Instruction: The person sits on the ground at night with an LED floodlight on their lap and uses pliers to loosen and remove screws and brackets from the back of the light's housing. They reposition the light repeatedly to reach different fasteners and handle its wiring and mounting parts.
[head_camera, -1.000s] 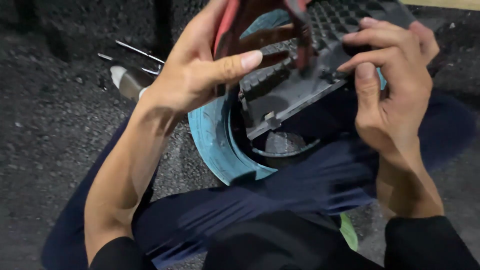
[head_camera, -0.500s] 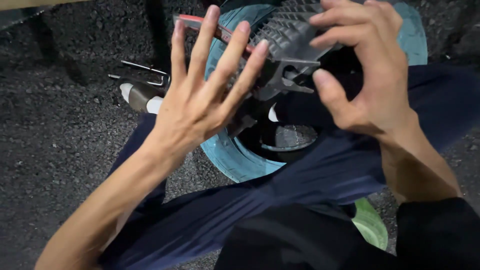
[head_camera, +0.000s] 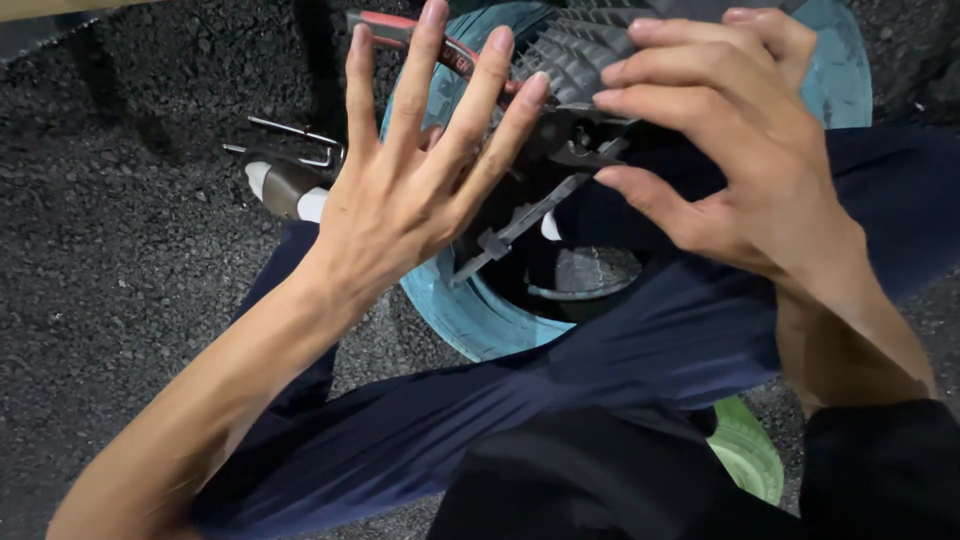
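Both hands (head_camera: 420, 190) (head_camera: 720, 150) grip a grey plastic part (head_camera: 580, 60).

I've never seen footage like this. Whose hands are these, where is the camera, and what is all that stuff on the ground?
No machine here: a camera on a person's head looks down at their own two bare hands. The right hand grips a dark grey ridged plastic part, fingers on top, thumb beneath. The left hand is spread open against the part's side, beside red-handled pliers; whether it grips them is unclear. Below lies a light blue tyre on dark gravel ground, with the person's dark blue trouser legs across it. To the left lie a brown and white tube and thin metal tools.
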